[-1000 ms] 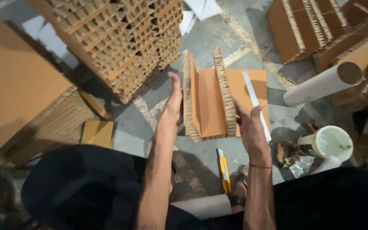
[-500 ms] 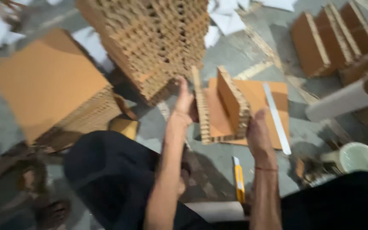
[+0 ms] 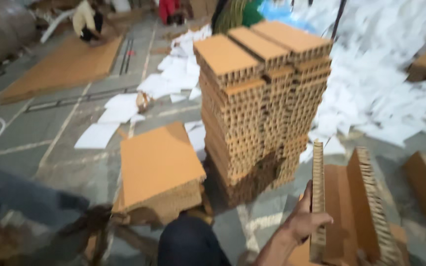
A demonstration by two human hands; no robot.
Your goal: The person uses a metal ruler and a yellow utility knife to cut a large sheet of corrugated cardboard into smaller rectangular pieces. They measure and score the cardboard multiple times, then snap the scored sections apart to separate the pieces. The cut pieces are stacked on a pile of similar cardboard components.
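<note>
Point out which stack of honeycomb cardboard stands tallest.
The tall stack at centre, behind the left hand. The low stack to its left is only a few layers high.

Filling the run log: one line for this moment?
left hand: grips upright honeycomb cardboard panel | right hand: out of view | tall cardboard stack behind

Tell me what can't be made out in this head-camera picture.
- Right hand: outside the head view, past the bottom edge.
- Folded honeycomb cardboard piece: its lower end cut off by that edge.
- Left hand: fingertips hidden behind the piece's upright wall.
- Person in the far corner: blurred, too small.
</note>
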